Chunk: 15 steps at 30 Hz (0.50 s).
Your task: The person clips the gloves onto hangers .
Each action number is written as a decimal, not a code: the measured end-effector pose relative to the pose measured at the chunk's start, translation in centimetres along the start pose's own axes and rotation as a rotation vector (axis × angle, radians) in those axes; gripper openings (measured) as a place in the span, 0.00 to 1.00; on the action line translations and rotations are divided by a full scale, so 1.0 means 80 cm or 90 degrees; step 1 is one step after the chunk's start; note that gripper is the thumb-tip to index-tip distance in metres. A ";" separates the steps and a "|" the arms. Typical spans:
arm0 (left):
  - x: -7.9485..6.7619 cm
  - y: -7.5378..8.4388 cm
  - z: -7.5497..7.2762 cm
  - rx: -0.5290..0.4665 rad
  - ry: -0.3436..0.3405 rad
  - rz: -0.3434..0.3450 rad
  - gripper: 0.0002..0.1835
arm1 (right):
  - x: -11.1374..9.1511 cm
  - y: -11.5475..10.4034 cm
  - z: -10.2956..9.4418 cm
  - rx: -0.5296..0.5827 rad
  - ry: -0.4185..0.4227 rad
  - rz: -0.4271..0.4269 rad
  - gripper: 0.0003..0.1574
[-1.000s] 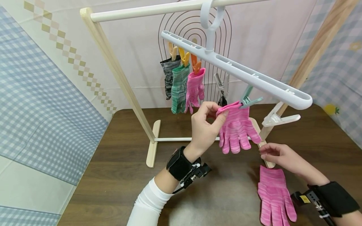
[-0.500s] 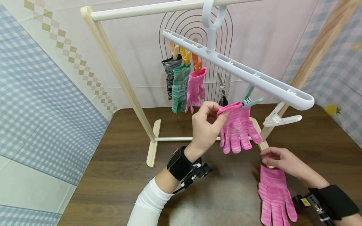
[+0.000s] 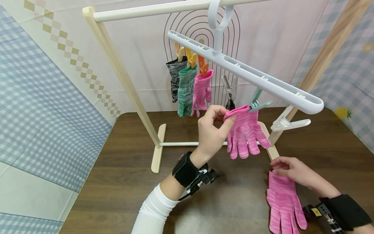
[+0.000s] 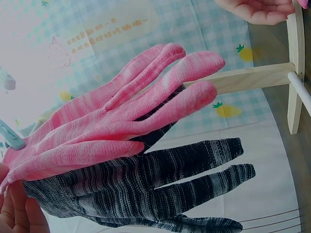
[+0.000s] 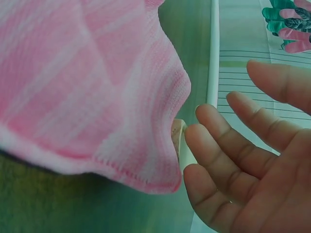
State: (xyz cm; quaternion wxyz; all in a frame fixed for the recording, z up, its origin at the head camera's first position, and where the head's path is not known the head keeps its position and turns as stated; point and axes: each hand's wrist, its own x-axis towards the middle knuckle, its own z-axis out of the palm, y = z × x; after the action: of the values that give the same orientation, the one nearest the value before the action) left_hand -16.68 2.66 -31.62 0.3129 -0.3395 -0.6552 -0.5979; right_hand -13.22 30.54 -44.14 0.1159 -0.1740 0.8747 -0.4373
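Observation:
A pink striped glove hangs fingers-down from a pale teal clothespin. My left hand pinches its cuff at the left corner. Behind it in the left wrist view hangs a black and grey striped glove, mostly hidden in the head view. A second pink glove lies flat on the table, its cuff toward the rack. Just above that cuff hovers my right hand, fingers loosely bent. In the right wrist view the fingers are spread beside the pink cloth and hold nothing.
A grey-white hanger bar hangs on the wooden rack. Its far end carries a black-grey glove, a green glove and a pink glove, each clipped. A white clothespin hangs at the near end.
My right hand has come down toward the cuff of the pink glove on the table. The left hand keeps its pinch on the hanging glove, which stays where it was.

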 end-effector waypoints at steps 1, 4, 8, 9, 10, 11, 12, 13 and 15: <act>0.000 0.000 0.000 0.000 0.000 0.000 0.07 | 0.000 0.000 0.000 -0.002 0.003 -0.001 0.17; 0.000 -0.001 0.000 -0.001 0.001 0.000 0.07 | -0.001 0.000 0.001 -0.007 0.012 -0.003 0.16; 0.000 0.000 0.000 -0.003 0.001 -0.001 0.07 | -0.003 0.000 0.003 -0.015 0.024 0.002 0.16; 0.000 0.000 0.000 -0.003 0.000 -0.001 0.07 | -0.003 0.000 0.003 -0.017 0.026 0.003 0.16; 0.000 0.000 0.000 -0.003 -0.001 -0.001 0.07 | -0.003 0.000 0.004 -0.021 0.030 0.002 0.16; 0.000 0.000 0.000 -0.003 -0.001 -0.001 0.07 | -0.004 0.000 0.004 -0.023 0.033 0.002 0.15; 0.000 0.000 0.000 -0.003 -0.002 -0.001 0.07 | -0.004 0.000 0.004 -0.026 0.035 0.003 0.15; 0.000 -0.001 0.000 -0.003 -0.002 0.000 0.07 | -0.004 0.000 0.005 -0.029 0.038 0.002 0.15; 0.000 0.000 0.001 -0.004 -0.001 0.000 0.07 | -0.004 0.001 0.005 -0.032 0.042 0.002 0.15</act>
State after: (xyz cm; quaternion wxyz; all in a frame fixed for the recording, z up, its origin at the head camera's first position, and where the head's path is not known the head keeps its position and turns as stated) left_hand -16.72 2.71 -31.62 0.3114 -0.3410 -0.6533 -0.6000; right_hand -12.79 30.38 -44.41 0.0836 -0.1607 0.8890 -0.4205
